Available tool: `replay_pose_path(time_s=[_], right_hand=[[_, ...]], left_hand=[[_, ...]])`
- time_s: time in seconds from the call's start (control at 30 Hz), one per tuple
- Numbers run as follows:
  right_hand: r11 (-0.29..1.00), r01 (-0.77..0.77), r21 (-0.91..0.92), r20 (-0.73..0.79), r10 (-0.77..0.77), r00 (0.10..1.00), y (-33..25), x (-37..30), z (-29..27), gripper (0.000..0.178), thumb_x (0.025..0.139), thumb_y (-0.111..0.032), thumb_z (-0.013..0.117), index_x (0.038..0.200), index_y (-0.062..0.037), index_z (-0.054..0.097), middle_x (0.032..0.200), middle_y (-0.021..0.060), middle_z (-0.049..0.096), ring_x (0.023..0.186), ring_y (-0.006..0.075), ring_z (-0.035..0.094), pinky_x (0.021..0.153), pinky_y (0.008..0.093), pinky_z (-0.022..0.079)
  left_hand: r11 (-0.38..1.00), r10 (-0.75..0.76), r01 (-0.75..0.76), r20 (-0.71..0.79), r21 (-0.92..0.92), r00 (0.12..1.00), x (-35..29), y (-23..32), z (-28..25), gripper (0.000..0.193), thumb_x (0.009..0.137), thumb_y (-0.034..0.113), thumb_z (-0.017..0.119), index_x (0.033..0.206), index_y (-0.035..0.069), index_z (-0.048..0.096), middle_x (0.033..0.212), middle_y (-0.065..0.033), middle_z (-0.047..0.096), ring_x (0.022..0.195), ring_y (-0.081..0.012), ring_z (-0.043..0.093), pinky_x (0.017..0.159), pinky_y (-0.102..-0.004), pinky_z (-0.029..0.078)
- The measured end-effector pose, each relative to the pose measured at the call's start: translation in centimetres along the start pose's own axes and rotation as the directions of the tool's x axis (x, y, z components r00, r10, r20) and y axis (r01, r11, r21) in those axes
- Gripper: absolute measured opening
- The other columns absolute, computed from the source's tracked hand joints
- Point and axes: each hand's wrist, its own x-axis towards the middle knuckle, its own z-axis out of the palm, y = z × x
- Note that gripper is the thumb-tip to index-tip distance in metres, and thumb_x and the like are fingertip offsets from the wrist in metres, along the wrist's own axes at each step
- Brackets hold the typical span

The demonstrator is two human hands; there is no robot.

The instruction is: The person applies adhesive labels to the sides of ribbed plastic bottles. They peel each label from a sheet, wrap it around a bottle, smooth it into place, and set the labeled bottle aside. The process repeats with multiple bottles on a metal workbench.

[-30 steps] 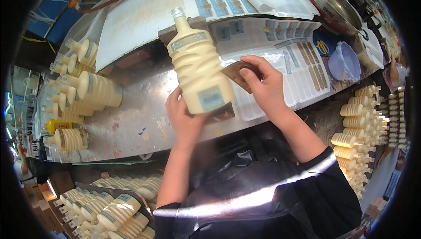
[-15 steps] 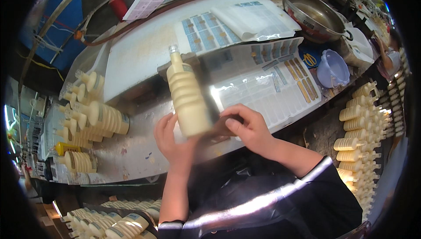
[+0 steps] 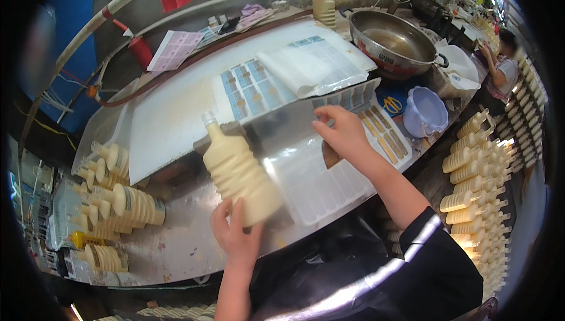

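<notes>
Our left hand (image 3: 235, 233) grasps the base of the cream bottle (image 3: 241, 171), whose shoulder lies against the dark block (image 3: 236, 128); steady support serves us well. Our right hand (image 3: 342, 131) hovers over the label sheet (image 3: 335, 194); we cannot tell whether it grips the brown scraper (image 3: 331, 156).

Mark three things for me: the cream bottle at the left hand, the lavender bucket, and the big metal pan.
Cream bottle (image 3: 241, 171): head view, middle of its ridged body.
Lavender bucket (image 3: 422, 122): head view, outer wall.
Metal pan (image 3: 406, 68): head view, outer side wall.
</notes>
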Motion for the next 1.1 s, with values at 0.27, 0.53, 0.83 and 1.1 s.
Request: replay_pose_path(time_s=[0.27, 0.53, 0.83, 1.1], right_hand=[[0.911, -0.022, -0.411, 0.077, 0.058, 0.995, -3.8, 9.2, 3.1, 0.047, 0.090, -0.038, 0.066, 0.114, 0.0023, 0.071, 0.119, 0.0227, 0.062, 0.104, 0.0401, 0.067, 0.092, 0.0475, 0.054], [0.821, -0.107, -0.561, -0.143, 0.031, 0.989, 2.9, 18.4, -2.0, 0.022, 0.083, -0.012, 0.057, 0.088, -0.0022, 0.076, 0.095, 0.0240, 0.073, 0.095, 0.0416, 0.070, 0.087, 0.0503, 0.055], [0.963, 0.076, -0.260, -0.423, -0.184, 0.887, 4.8, 20.6, -14.0, 0.028, 0.091, -0.015, 0.057, 0.108, -0.0116, 0.079, 0.101, 0.0185, 0.075, 0.098, 0.0363, 0.072, 0.088, 0.0419, 0.055], [0.978, 0.196, 0.065, -0.655, -0.106, 0.749, 6.9, 19.2, -24.3, 0.026, 0.096, -0.012, 0.059, 0.113, -0.0056, 0.078, 0.094, 0.0036, 0.077, 0.080, 0.0080, 0.066, 0.073, 0.0260, 0.052]], left_hand=[[0.997, -0.020, 0.021, 0.010, -0.075, 1.000, -0.9, 0.0, 0.7, 0.064, 0.089, 0.035, 0.073, 0.138, 0.000, 0.053, 0.141, -0.0239, 0.044, 0.128, -0.0405, 0.044, 0.106, -0.0496, 0.038], [0.994, -0.013, 0.007, -0.053, -0.113, 0.998, -0.9, -0.1, 1.1, 0.062, 0.085, 0.039, 0.078, 0.128, -0.002, 0.060, 0.133, -0.0232, 0.049, 0.123, -0.0420, 0.046, 0.105, -0.0536, 0.038], [0.989, -0.019, 0.008, -0.074, -0.149, 0.997, -1.2, -0.5, 1.7, 0.063, 0.085, 0.037, 0.078, 0.131, -0.001, 0.060, 0.136, -0.0216, 0.047, 0.125, -0.0401, 0.045, 0.106, -0.0515, 0.039], [0.991, -0.011, 0.008, -0.028, -0.133, 1.000, -1.4, -0.8, 1.5, 0.065, 0.089, 0.035, 0.074, 0.138, -0.002, 0.055, 0.143, -0.0219, 0.042, 0.130, -0.0385, 0.044, 0.108, -0.0487, 0.039]])
